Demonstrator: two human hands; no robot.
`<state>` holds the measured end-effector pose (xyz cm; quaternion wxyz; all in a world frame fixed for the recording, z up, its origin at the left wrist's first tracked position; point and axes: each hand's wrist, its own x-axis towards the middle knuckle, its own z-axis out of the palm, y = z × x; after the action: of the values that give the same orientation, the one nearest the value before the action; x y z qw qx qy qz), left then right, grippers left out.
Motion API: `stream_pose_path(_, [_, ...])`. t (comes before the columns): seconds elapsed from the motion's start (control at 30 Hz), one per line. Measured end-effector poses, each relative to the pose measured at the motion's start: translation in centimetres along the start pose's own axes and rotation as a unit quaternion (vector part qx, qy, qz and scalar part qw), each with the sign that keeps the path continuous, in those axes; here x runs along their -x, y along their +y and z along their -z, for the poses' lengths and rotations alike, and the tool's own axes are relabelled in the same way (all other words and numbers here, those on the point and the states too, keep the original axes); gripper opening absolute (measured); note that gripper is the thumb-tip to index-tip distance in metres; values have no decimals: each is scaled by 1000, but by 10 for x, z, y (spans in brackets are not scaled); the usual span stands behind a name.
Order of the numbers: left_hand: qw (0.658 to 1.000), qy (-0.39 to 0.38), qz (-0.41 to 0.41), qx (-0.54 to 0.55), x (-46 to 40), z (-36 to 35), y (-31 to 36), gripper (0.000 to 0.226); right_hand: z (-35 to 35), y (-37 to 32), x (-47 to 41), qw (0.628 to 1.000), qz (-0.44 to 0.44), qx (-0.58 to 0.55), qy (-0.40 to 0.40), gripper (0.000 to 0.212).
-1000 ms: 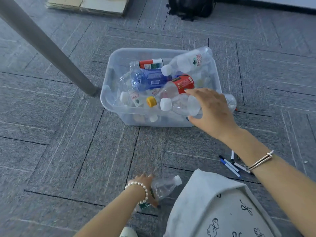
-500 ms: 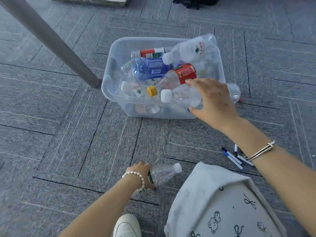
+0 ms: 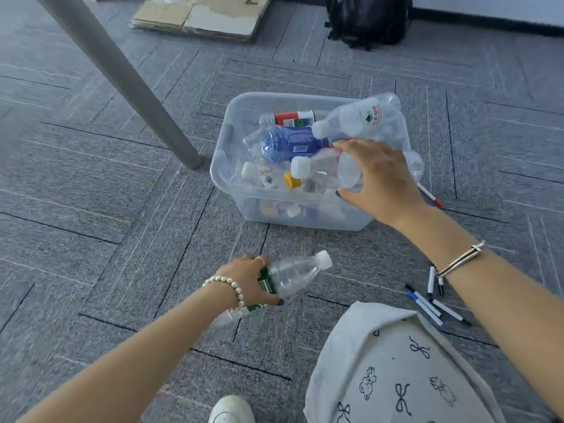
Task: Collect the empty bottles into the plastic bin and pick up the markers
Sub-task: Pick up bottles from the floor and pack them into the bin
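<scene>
Green-label bottle (image 3: 290,277) is clenched in the left grip (image 3: 253,282), cap aimed up-right at the plastic bin (image 3: 232,190) just ahead, where the right grip (image 3: 381,178) grasps a clear bottle (image 3: 328,174) lying cap-left.

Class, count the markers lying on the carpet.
5: four markers clustered beside the right forearm, one red-tipped marker right of the bin. The arm may hide more.
</scene>
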<state>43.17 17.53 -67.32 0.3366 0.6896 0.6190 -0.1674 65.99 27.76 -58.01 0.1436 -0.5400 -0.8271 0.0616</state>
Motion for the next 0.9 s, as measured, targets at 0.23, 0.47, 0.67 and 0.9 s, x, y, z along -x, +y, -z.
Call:
stream_pose_path(0.23, [985, 14, -62, 162, 37, 111, -17, 103, 9, 3, -12, 996, -57, 60, -26, 81])
stream_pose_path(0.47, [924, 187, -115, 314, 50, 194, -25, 89, -1, 13, -1, 979, -134, 112, -104, 82])
stream_pose_path(0.67, [888, 348, -95, 284, 0, 206, 14, 75, -7, 14, 7, 983, -173, -9, -65, 59])
stream_pose_path(0.9, [915, 400, -35, 43, -78, 214, 45, 82, -25, 19, 2, 976, -193, -53, -84, 60])
